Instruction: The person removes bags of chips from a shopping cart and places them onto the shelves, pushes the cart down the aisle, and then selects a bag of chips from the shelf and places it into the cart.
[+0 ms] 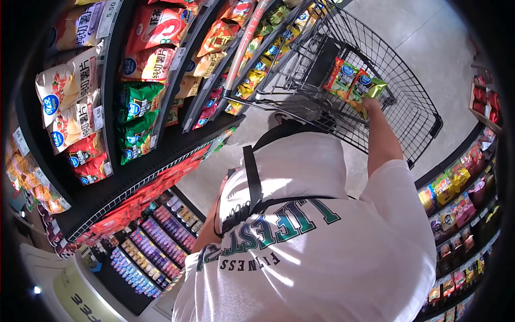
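Note:
My right hand (370,103) reaches down into a black wire shopping cart (410,70). Its fingers are closed at the lower edge of a green and red bag of chips (370,85). Right beside that bag, a second red and green bag of chips (342,75) lies in the cart, with some yellow packaging partly covered by the hand below them. Only part of my left forearm (208,232) shows beside my white shirt; the left hand is hidden behind my body.
Shelves on the left hold many chip bags, among them green ones (140,102) and white ones (67,88). A wire-edged rack of red packs (134,212) stands below. More snack shelves (456,188) line the right. Grey floor (424,32) surrounds the cart.

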